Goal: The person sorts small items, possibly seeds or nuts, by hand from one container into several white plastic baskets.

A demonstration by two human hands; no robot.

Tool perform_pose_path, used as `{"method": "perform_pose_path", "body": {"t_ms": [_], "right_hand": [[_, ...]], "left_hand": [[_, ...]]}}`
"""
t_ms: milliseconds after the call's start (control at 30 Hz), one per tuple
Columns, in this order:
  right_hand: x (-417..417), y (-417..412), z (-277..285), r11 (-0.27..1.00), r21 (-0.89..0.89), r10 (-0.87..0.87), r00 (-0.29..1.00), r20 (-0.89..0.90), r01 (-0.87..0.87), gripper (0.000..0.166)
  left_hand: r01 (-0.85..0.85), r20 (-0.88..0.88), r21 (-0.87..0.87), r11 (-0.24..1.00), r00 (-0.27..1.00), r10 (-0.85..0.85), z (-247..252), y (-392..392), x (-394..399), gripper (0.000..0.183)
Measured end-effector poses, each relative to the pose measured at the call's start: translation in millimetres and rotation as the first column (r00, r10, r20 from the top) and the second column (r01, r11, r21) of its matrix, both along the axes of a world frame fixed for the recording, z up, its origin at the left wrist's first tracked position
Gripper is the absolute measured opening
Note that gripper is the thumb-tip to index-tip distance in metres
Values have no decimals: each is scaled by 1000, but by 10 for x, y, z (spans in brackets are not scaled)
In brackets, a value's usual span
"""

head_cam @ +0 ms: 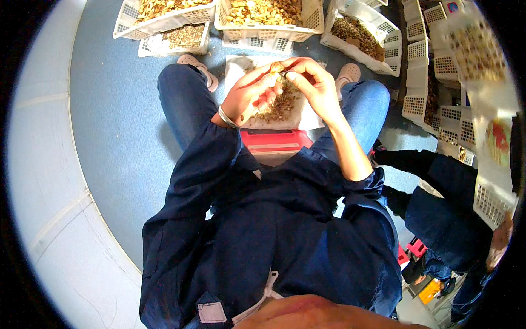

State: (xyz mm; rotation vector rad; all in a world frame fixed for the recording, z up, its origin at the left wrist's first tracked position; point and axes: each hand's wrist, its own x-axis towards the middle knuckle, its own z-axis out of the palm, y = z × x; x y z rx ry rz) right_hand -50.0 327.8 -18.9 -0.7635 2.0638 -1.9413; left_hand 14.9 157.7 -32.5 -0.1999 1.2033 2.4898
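My left hand [252, 92] holds a small yellow-brown mushroom piece [277, 68] between thumb and fingertips. Close against it, my right hand [314, 84] pinches a small, partly hidden thing whose kind I cannot tell. Both hands are above a white sheet [236, 68] on the floor between my feet, with a heap of brown scraps [279, 109] on it. A red plastic box or stool [277, 140] is between my thighs.
Ahead stand white perforated crates [269, 31] of yellowish pieces, and a crate [394, 51] of darker bits. More crates line the right side. A person in dark clothes [448, 205] is at my right. A pale wall [45, 123] runs along the left.
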Motion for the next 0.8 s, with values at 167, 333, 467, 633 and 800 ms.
{"method": "perform_pose_path", "body": {"t_ms": [167, 333, 467, 633, 800], "right_hand": [[-64, 49, -88, 998, 0, -65, 976, 207, 67, 6], [7, -22, -56, 999, 0, -45, 999, 6, 45, 9], [39, -41, -22, 984, 121, -123, 989, -86, 133, 10], [-9, -22, -124, 988, 34, -155, 980, 125, 152, 12], [-15, 21, -73, 993, 77, -92, 991, 95, 85, 11]], "left_hand": [[-6, 39, -2, 1000, 999, 6, 31, 22, 3, 36], [-35, 5, -24, 999, 999, 35, 12, 19, 0, 35], [-36, 57, -47, 998, 998, 39, 85, 35, -4, 34], [-65, 101, -12, 998, 993, 65, 71, 73, 12, 33], [-51, 26, -20, 998, 998, 52, 36, 55, 6, 36]]}}
